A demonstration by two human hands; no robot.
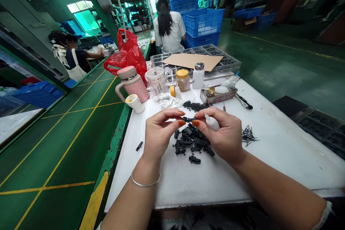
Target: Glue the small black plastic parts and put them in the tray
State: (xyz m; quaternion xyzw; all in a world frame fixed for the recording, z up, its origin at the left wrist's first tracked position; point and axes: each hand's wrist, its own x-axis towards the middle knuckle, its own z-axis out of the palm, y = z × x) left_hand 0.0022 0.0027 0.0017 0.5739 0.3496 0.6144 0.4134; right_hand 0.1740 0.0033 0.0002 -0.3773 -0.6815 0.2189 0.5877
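Note:
Between the fingertips of both hands is a small black plastic part (188, 119), held above the table. My left hand (159, 131) pinches its left end with thumb and forefinger. My right hand (226, 133) pinches the right end and also keeps a small white squeeze bottle (212, 123) tucked in its fingers. Below the hands lies a heap of black plastic parts (191, 138), with one part (194, 160) apart at the front. Another black part (139, 146) lies left of my left wrist. Thin black pins (249, 135) lie right of my right hand.
Behind the hands are a pile of tiny black pieces (196, 106), a pink mug (134, 85), a yellow-lidded jar (183, 80), a white pump bottle (198, 76), a small box (217, 95) and a utility knife (244, 101). A green conveyor (67, 140) runs left. Two people sit farther off.

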